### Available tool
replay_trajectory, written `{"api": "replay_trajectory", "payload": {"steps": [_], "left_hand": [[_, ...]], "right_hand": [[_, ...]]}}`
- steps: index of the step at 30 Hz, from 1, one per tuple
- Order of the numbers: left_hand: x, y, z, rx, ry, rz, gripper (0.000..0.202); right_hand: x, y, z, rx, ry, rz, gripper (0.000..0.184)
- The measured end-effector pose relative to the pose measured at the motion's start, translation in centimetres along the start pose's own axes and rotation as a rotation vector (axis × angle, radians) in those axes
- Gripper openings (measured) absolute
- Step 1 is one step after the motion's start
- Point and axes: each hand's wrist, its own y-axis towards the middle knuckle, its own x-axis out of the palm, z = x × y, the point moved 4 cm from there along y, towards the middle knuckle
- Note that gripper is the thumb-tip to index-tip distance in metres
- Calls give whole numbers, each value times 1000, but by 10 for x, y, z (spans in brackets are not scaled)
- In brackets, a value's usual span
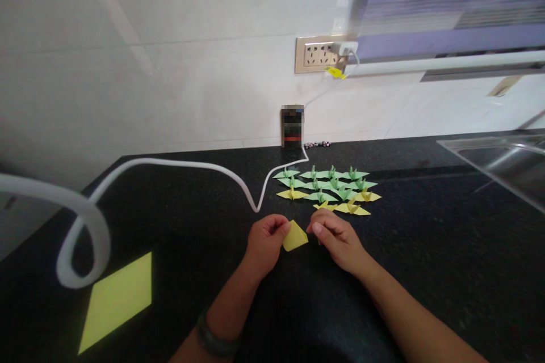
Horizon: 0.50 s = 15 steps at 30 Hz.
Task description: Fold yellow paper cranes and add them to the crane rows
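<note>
A small folded yellow paper (pixel 294 236) lies between my two hands on the black counter (pixel 426 249). My left hand (pixel 266 241) pinches its left edge with curled fingers. My right hand (pixel 336 235) sits just to the right of it, fingers curled, thumb tip close to the paper's right corner; whether it touches is unclear. Just beyond my hands lies a cluster of several finished green paper cranes (pixel 330 181) and yellow paper cranes (pixel 353 209).
A yellow paper stack (pixel 117 300) lies at the near left. A white cable (pixel 179 164) loops across the counter to a phone (pixel 292 126) leaning on the wall below a socket (pixel 317 55). A steel sink (pixel 506 161) sits at the right.
</note>
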Motion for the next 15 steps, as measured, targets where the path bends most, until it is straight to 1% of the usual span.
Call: {"api": "replay_trajectory", "payload": {"steps": [2,4,7,11,15], "left_hand": [[-2,1,0,11,8,15,17],[-3,1,-1,19,17,17,16],[-3,1,-2,20,10,11,16],[-3,1,-2,16,4,8,17],[-2,0,2,12,-8,-10,17]], "right_hand": [[0,0,-5,-89,-64,-55,19],[0,-1,-8,-127,-126,-83,13],[0,-1,-7,-128,-179,-90,13],[3,-2,-7,-157,-187,-120,14],[5,-2,-8,-174,-202,-135,19]]}}
